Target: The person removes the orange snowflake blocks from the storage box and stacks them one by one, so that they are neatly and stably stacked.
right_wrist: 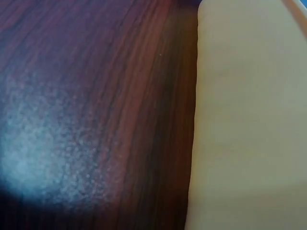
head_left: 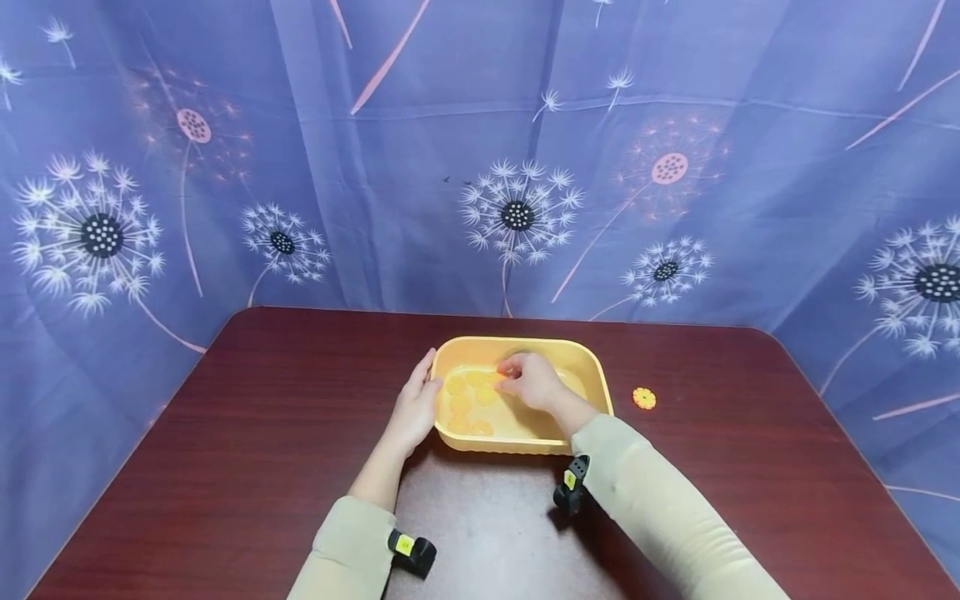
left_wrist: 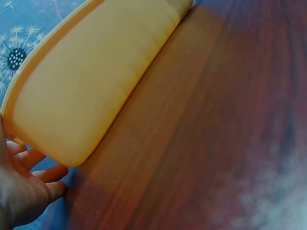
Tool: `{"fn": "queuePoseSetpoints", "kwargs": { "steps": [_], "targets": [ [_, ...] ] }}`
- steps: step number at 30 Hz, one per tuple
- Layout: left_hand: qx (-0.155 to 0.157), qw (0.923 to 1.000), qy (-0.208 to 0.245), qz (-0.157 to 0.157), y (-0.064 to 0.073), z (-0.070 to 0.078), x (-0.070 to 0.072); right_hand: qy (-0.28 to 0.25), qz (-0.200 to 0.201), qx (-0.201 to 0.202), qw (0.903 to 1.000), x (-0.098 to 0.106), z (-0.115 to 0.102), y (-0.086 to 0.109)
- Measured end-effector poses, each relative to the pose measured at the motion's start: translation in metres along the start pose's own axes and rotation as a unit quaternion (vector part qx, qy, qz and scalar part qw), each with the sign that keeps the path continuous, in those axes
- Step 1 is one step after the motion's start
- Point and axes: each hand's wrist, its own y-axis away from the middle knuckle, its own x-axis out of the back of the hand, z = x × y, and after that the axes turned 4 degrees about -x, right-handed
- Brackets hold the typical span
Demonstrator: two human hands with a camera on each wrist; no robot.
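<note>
A yellow plastic tub stands on the table. My left hand holds it by its left end, thumb at the rim; the left wrist view shows the fingers against the outer wall. Several orange flower-shaped discs lie in the left half of the tub. Over them, inside the tub, my right hand pinches an orange flower-shaped disc between thumb and index finger, mostly hidden by the fingertips. In the right wrist view only the tub's outer side and the tabletop show, not the hand.
One more orange flower-shaped disc lies on the dark red-brown wooden table, just right of the tub. A blue curtain with dandelion prints hangs behind the table. Both wrists carry a black camera mount.
</note>
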Motion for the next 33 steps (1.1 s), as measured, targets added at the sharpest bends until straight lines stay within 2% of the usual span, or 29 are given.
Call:
{"fn": "queuePoseSetpoints", "kwargs": {
  "steps": [6, 13, 19, 26, 33],
  "targets": [
    [0.001, 1.0000, 0.005, 0.006, -0.0011, 0.0002, -0.0008, 0.007, -0.011, 0.014, 0.9998, 0.0016, 0.0003, 0.0017],
    [-0.002, 1.0000, 0.005, 0.006, -0.0013, -0.0009, -0.0012, 0.017, -0.029, 0.010, 0.9994, 0.0047, -0.0035, 0.0035],
    [-0.002, 1.0000, 0.007, 0.003, -0.0005, -0.0022, -0.0011, 0.017, -0.046, -0.012, 0.9987, 0.0034, -0.0034, 0.0038],
    [0.002, 0.9999, 0.009, 0.006, 0.0011, -0.0025, -0.0009, 0.025, -0.049, -0.005, 0.9985, 0.0016, -0.0040, 0.0062],
    [-0.020, 0.9997, 0.011, 0.004, -0.0005, -0.0030, -0.0006, 0.014, -0.059, -0.015, 0.9980, 0.0030, -0.0056, 0.0073]
  ]
}}
